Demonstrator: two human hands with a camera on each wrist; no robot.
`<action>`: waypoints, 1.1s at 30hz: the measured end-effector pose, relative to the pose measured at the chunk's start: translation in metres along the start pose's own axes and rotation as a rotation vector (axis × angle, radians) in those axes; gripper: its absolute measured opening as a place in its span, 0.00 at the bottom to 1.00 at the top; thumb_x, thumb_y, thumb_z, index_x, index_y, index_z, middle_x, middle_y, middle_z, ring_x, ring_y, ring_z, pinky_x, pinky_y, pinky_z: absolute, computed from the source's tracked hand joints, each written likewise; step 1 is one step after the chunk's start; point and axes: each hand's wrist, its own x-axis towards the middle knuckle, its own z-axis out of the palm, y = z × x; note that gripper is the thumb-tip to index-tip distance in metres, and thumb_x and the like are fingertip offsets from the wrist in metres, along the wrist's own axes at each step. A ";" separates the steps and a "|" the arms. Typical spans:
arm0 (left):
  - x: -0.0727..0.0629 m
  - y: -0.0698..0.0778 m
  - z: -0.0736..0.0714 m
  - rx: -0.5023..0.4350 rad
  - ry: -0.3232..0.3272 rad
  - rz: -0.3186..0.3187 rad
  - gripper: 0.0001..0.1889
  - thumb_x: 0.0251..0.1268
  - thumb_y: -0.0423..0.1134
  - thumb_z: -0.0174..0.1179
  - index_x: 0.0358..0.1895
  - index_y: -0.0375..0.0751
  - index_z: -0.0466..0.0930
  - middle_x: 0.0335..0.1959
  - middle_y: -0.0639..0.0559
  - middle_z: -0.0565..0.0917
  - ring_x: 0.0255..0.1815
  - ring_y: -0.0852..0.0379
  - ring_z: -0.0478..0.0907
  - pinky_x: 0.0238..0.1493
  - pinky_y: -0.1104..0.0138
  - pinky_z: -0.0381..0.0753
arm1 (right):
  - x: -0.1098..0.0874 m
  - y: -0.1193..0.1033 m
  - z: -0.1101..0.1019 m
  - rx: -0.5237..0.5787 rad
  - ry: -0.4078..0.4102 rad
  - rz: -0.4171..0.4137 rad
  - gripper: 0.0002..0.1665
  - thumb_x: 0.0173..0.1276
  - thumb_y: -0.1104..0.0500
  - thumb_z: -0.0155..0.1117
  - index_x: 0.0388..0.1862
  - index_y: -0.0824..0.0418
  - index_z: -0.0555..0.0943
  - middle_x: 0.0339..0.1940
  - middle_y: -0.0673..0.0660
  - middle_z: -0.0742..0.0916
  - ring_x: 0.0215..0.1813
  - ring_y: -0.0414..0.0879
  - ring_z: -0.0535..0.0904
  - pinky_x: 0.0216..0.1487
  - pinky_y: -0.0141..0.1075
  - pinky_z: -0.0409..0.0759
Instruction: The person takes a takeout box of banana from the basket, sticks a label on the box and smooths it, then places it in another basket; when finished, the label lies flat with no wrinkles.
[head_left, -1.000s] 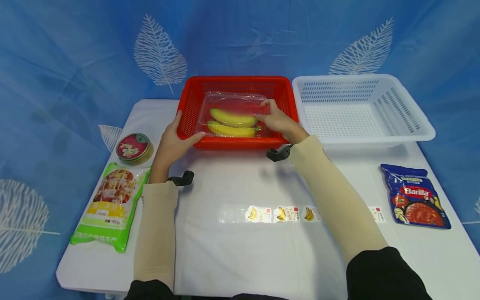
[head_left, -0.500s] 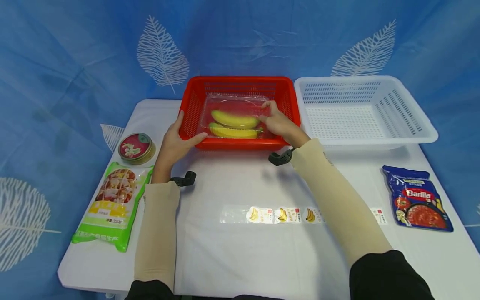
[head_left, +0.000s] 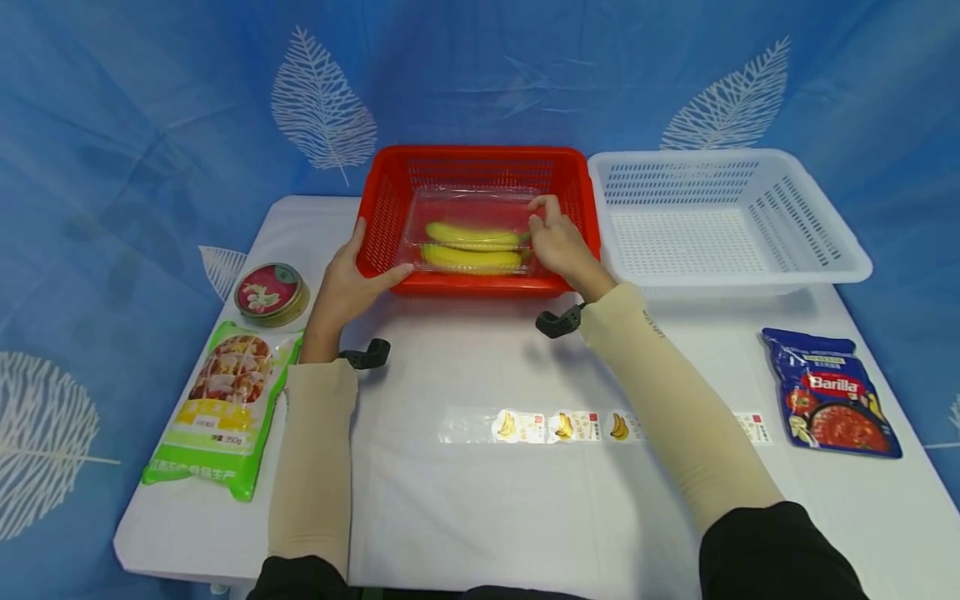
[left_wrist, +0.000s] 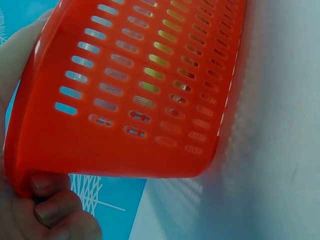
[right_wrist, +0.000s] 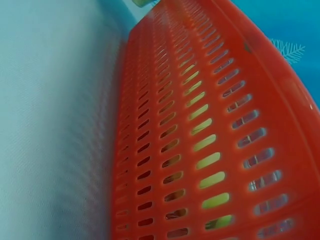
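A red plastic basket (head_left: 480,286) stands at the back middle of the table. In it lies a clear plastic box (head_left: 480,200) with yellow bananas (head_left: 477,260) inside. My left hand (head_left: 351,279) grips the basket's left front corner, thumb over the front rim; in the left wrist view its fingers (left_wrist: 60,210) curl beneath the rim. Reaching in over the front rim, my right hand (head_left: 562,246) holds the box at its right end between thumb and bent fingers. The right wrist view shows only the basket's slotted wall (right_wrist: 200,130), with yellow showing through; the hand is hidden there.
A white basket (head_left: 750,279) adjoins the red one on the right. Banana stickers (head_left: 573,427) on a clear strip lie in front. A blue Barilla pouch (head_left: 832,396) lies right; a round tin (head_left: 270,294) and a green food bag (head_left: 225,408) lie left.
My right hand has shifted slightly right and away from me, with its thumb higher at the box's end. The box and bananas have moved a little to the right. My left hand keeps its grip.
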 end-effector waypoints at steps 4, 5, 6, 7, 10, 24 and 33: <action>0.000 0.000 -0.003 0.023 -0.017 0.012 0.61 0.57 0.67 0.69 0.84 0.54 0.37 0.75 0.41 0.65 0.71 0.42 0.66 0.61 0.46 0.77 | -0.001 -0.002 0.000 -0.023 0.028 -0.007 0.21 0.85 0.48 0.37 0.70 0.51 0.58 0.35 0.61 0.74 0.35 0.55 0.70 0.40 0.42 0.67; 0.001 0.001 -0.004 0.036 -0.020 0.013 0.61 0.57 0.68 0.68 0.84 0.54 0.37 0.75 0.41 0.65 0.71 0.42 0.66 0.61 0.46 0.77 | -0.002 -0.003 -0.001 -0.032 0.037 -0.010 0.21 0.85 0.48 0.36 0.70 0.51 0.58 0.36 0.61 0.74 0.35 0.55 0.70 0.40 0.42 0.67; 0.001 0.001 -0.004 0.047 -0.020 0.010 0.61 0.56 0.69 0.68 0.84 0.54 0.37 0.75 0.41 0.65 0.71 0.42 0.66 0.61 0.46 0.78 | -0.002 -0.003 -0.001 -0.043 0.047 -0.014 0.21 0.85 0.48 0.36 0.70 0.51 0.58 0.37 0.61 0.74 0.36 0.55 0.70 0.40 0.43 0.67; 0.002 0.002 -0.005 0.059 -0.019 0.007 0.62 0.56 0.70 0.68 0.84 0.55 0.37 0.76 0.42 0.65 0.72 0.42 0.66 0.61 0.46 0.78 | -0.002 -0.004 -0.001 -0.055 0.058 -0.018 0.21 0.85 0.48 0.36 0.71 0.51 0.59 0.39 0.61 0.75 0.38 0.55 0.70 0.41 0.43 0.68; 0.002 0.005 -0.006 0.081 -0.018 -0.017 0.62 0.54 0.72 0.67 0.84 0.57 0.37 0.77 0.43 0.64 0.73 0.41 0.65 0.60 0.45 0.78 | -0.002 -0.006 -0.002 -0.078 0.086 -0.028 0.21 0.85 0.48 0.36 0.70 0.52 0.61 0.45 0.60 0.77 0.45 0.54 0.72 0.47 0.45 0.69; 0.002 0.015 -0.012 0.203 -0.028 -0.081 0.63 0.50 0.77 0.65 0.83 0.57 0.39 0.76 0.40 0.67 0.70 0.39 0.69 0.58 0.45 0.80 | -0.003 -0.009 -0.004 -0.060 0.226 -0.100 0.19 0.84 0.50 0.40 0.67 0.52 0.67 0.41 0.59 0.77 0.41 0.53 0.73 0.45 0.42 0.70; 0.002 0.015 -0.010 0.201 -0.036 -0.104 0.63 0.50 0.76 0.66 0.84 0.57 0.38 0.77 0.40 0.66 0.72 0.38 0.67 0.59 0.44 0.79 | -0.007 -0.011 -0.011 -0.035 0.216 -0.072 0.19 0.84 0.49 0.39 0.68 0.50 0.65 0.38 0.59 0.75 0.36 0.53 0.72 0.41 0.41 0.70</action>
